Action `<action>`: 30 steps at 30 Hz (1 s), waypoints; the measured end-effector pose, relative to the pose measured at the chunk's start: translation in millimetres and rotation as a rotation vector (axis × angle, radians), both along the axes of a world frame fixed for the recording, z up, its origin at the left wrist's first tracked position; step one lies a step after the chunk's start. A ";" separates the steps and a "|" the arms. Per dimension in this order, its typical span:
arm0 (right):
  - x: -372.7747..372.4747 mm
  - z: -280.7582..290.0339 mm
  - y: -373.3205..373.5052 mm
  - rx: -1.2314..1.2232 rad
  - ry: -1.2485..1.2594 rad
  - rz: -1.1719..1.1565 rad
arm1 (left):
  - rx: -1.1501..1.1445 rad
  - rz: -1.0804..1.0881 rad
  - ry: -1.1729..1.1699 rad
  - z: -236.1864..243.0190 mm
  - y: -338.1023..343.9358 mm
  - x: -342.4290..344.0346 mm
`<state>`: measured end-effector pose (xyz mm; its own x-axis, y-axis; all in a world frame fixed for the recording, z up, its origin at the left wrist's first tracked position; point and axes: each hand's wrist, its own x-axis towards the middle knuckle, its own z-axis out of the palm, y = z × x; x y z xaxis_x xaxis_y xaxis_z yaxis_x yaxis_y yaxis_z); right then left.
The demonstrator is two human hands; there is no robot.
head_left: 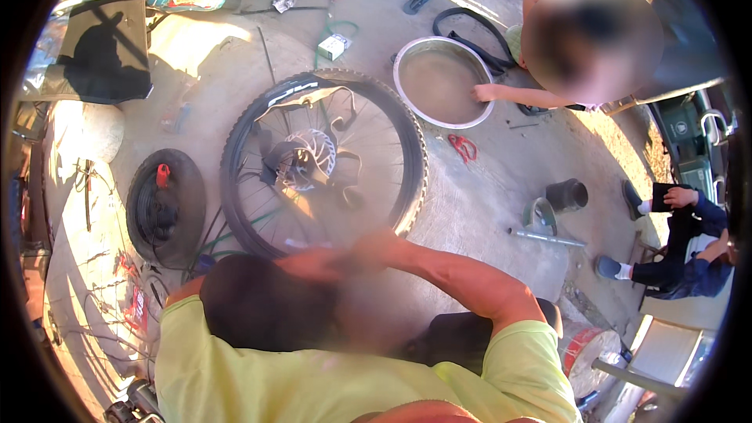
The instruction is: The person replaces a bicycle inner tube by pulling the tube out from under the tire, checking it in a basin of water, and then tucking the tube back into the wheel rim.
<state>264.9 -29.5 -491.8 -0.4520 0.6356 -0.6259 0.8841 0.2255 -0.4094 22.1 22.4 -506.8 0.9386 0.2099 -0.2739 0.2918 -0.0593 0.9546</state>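
A bicycle wheel (pixel 417 149) with a knobby black tyre lies before my knees, its spokes and disc brake rotor (pixel 319 158) facing up. Loose tan strip (pixel 309 98) curls across the spokes, along with dark, band-like pieces around the hub. My right hand (pixel 377 247) is at the wheel's near edge, smeared by motion. Close beside it is my left hand (pixel 335 263), also blurred and partly hidden. The fingers of both hands cannot be made out, nor anything between them.
Beyond the wheel stands a round metal basin (pixel 402 98); another person's hand (pixel 484 92) is at its rim. A small tyre (pixel 193 211) lies left. To the right are a black container (pixel 567 195), a metal tube (pixel 548 237) and a seated person's legs (pixel 662 272).
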 end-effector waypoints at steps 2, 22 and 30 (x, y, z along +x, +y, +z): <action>17.1 -1.9 -2.8 0.092 -0.014 0.026 | -0.017 -0.060 0.026 1.8 13.5 -26.1; -4.1 -21.0 -2.6 0.014 0.030 0.087 | 0.192 -0.123 0.211 21.8 5.8 36.6; 18.1 -58.5 -21.2 0.306 0.328 -0.148 | 0.256 -0.263 0.635 171.1 48.8 5.8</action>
